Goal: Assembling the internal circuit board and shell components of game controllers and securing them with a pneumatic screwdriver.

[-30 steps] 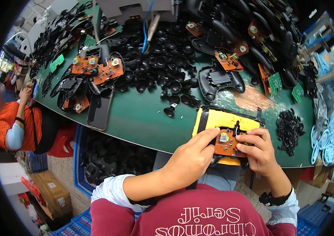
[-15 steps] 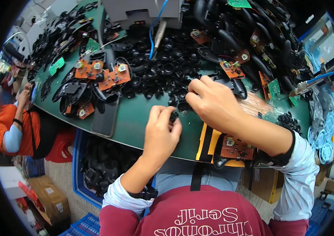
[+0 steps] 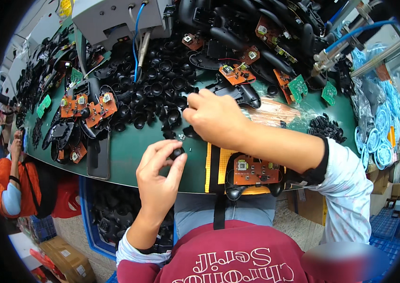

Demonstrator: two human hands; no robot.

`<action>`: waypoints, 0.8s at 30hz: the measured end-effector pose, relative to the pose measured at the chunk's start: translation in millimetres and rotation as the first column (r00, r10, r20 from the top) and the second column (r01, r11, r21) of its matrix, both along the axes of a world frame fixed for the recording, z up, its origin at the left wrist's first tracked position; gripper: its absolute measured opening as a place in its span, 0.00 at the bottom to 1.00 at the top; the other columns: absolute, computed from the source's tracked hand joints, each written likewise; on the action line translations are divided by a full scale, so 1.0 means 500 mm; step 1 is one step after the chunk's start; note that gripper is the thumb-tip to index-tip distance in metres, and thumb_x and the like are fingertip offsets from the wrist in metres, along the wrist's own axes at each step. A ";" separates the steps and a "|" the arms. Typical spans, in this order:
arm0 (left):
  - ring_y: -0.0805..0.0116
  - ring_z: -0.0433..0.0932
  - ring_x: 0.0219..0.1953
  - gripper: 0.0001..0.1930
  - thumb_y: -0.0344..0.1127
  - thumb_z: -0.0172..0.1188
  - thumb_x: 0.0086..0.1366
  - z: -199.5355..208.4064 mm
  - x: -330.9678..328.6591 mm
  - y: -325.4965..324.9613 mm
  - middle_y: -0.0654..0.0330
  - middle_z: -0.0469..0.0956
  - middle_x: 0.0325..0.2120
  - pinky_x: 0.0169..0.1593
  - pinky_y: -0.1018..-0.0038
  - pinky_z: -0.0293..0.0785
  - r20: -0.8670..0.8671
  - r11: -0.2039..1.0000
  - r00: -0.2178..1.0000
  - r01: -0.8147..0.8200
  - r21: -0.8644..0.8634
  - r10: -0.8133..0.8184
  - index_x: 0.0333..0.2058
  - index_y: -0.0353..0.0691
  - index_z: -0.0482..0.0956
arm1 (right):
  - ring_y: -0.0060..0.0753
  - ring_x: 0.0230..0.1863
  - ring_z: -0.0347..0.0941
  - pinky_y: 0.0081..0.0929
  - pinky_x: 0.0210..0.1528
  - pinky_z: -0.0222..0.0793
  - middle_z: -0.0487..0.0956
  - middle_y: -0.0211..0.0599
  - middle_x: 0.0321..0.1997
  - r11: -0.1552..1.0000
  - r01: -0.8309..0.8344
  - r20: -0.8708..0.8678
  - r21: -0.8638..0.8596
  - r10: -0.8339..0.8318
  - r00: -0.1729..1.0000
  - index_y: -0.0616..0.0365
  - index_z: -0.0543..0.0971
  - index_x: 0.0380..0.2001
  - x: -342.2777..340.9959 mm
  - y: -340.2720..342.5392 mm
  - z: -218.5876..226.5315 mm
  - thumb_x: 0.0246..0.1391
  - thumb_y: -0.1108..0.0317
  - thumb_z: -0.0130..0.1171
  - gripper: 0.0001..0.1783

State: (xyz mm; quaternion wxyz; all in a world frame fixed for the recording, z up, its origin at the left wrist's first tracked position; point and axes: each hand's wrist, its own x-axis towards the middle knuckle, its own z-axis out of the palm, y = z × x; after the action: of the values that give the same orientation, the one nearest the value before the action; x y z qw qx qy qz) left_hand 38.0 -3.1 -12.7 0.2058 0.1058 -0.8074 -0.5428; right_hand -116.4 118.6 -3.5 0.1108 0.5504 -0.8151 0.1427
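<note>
The big green table point(image 3: 129, 151) is full of black game controller shells and orange circuit boards. A heap of small black thumbstick caps point(image 3: 155, 94) lies in the middle of it. Near the front edge sits a yellow holder point(image 3: 216, 162) with an orange circuit board point(image 3: 255, 170) on top, resting on a black controller shell. The right hand point(image 3: 214, 115) reaches across to the edge of the heap, fingers curled down over the caps; I cannot tell if it has one yet. The left hand point(image 3: 158, 177) is just in front of the heap, pinching one black thumbstick cap point(image 3: 177, 153) between thumb and first fingers. To do this well, I think each hand should take only one cap, hold it lightly by its sides, and turn it the right way up.
</note>
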 end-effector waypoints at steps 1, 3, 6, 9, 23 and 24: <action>0.70 0.79 0.36 0.11 0.20 0.63 0.57 -0.005 0.006 0.000 0.54 0.78 0.39 0.35 0.78 0.80 -0.002 1.000 1.000 0.002 0.005 -0.002 0.40 0.31 0.81 | 0.37 0.38 0.73 0.33 0.31 0.75 0.73 0.34 0.31 1.000 0.014 -0.005 -0.024 -0.014 1.000 0.56 0.76 0.23 -0.005 0.011 0.012 0.43 0.69 0.61 0.04; 0.74 0.77 0.34 0.11 0.20 0.63 0.57 -0.002 0.030 -0.008 0.55 0.77 0.38 0.34 0.79 0.79 0.127 0.999 0.992 -0.005 0.036 0.000 0.40 0.31 0.81 | 0.39 0.37 0.73 0.34 0.35 0.74 0.74 0.33 0.32 0.992 0.042 0.089 -0.118 -0.032 0.996 0.53 0.79 0.27 -0.011 0.042 0.038 0.43 0.72 0.62 0.04; 0.77 0.77 0.34 0.10 0.20 0.62 0.59 -0.005 0.033 -0.009 0.57 0.73 0.42 0.37 0.82 0.77 0.276 0.994 0.961 0.003 0.110 -0.033 0.41 0.29 0.80 | 0.39 0.38 0.73 0.36 0.36 0.73 0.74 0.33 0.32 0.988 0.049 0.199 -0.145 -0.019 0.980 0.52 0.80 0.30 -0.011 0.094 0.054 0.44 0.72 0.64 0.07; 0.77 0.76 0.34 0.10 0.20 0.62 0.59 -0.022 0.006 0.005 0.59 0.72 0.43 0.37 0.83 0.78 0.250 0.990 0.966 0.031 0.136 -0.064 0.41 0.29 0.80 | 0.40 0.42 0.76 0.37 0.36 0.76 0.78 0.35 0.34 1.000 -0.009 0.238 -0.020 0.014 0.971 0.52 0.81 0.31 -0.002 0.084 0.043 0.47 0.70 0.60 0.07; 0.71 0.81 0.40 0.11 0.22 0.62 0.61 -0.014 -0.007 0.028 0.55 0.77 0.42 0.42 0.79 0.79 0.119 0.957 0.990 0.038 0.289 -0.076 0.43 0.30 0.81 | 0.34 0.42 0.75 0.30 0.34 0.76 0.79 0.32 0.39 0.981 -0.186 0.059 0.055 0.183 0.981 0.56 0.81 0.31 -0.009 0.078 0.047 0.43 0.71 0.62 0.09; 0.70 0.81 0.41 0.11 0.22 0.62 0.61 -0.008 0.002 0.023 0.55 0.78 0.42 0.43 0.78 0.79 0.121 0.940 0.989 0.042 0.339 -0.088 0.43 0.30 0.81 | 0.35 0.42 0.77 0.30 0.35 0.76 0.80 0.34 0.40 0.985 -0.165 0.102 -0.053 0.170 0.980 0.57 0.80 0.32 -0.011 0.102 0.059 0.43 0.74 0.63 0.09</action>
State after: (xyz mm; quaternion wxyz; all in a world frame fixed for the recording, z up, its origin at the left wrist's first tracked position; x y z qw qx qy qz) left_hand 39.2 8.4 -16.9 0.1121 0.1488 -0.7180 -0.6706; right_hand -122.1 169.6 26.2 0.0672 0.6059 -0.7674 0.1988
